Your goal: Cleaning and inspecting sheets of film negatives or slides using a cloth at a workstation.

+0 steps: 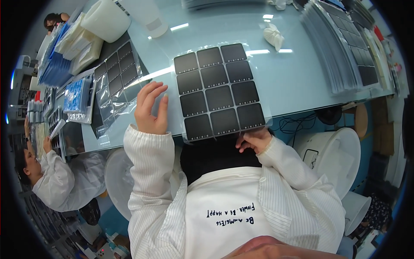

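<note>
A clear plastic sheet of dark square panels, set in rows, lies on the glass-topped table and reaches its front edge. My left hand is raised just left of this sheet, with its thumb and fingers apart and nothing between them. At the sheet's near right corner is my right hand, below the table edge, its fingers curled in. Whether those fingers hold anything is hidden. A second, similar sheet of dark panels rests farther left in clear film.
A tall stack of panel sheets stands at the right. Beyond my sheet lies a knotted white bag. Back left are a white roll and a blue plastic pack. White bins stand below; a co-worker sits at left.
</note>
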`<act>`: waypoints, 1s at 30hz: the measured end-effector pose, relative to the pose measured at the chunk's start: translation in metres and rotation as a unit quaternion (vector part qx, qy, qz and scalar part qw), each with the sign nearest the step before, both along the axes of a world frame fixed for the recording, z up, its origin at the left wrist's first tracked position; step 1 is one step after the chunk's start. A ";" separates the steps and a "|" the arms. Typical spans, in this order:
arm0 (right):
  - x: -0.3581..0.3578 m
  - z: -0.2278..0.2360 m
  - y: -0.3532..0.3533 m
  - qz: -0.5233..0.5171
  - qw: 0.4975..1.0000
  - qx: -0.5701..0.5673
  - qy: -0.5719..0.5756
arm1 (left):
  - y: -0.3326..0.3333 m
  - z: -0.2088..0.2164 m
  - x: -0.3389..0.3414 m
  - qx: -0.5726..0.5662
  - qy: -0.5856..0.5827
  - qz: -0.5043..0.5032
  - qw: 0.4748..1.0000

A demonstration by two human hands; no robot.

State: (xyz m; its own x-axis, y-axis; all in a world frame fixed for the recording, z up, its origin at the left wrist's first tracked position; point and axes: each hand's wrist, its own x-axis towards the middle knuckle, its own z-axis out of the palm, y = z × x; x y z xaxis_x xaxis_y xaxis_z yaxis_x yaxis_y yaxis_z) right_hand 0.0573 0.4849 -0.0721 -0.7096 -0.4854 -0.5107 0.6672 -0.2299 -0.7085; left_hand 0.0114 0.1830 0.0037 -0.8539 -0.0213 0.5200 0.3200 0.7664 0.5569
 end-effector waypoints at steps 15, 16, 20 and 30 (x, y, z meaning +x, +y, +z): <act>-0.039 0.157 0.120 -0.285 0.828 0.333 0.350 | 0.016 0.011 -0.014 -0.062 0.014 -0.048 0.997; -0.047 0.171 0.131 -0.312 0.801 0.351 0.371 | 0.016 0.012 -0.014 -0.066 0.012 -0.052 0.996; -0.071 0.205 0.217 -0.415 0.742 0.367 0.379 | 0.027 0.010 -0.022 -0.042 0.002 -0.079 0.996; -0.129 0.183 0.360 -0.378 0.810 0.393 0.216 | 0.025 0.002 -0.020 -0.016 -0.010 -0.072 0.997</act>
State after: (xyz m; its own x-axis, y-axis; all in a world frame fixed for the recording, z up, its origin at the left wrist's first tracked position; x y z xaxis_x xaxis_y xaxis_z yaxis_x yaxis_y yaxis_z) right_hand -0.0717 0.8449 0.1111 -0.8476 0.5250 -0.0763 0.1974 0.1786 -0.9639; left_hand -0.0083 0.2075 0.0056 -0.8570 0.1180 0.5017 0.4170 0.7308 0.5404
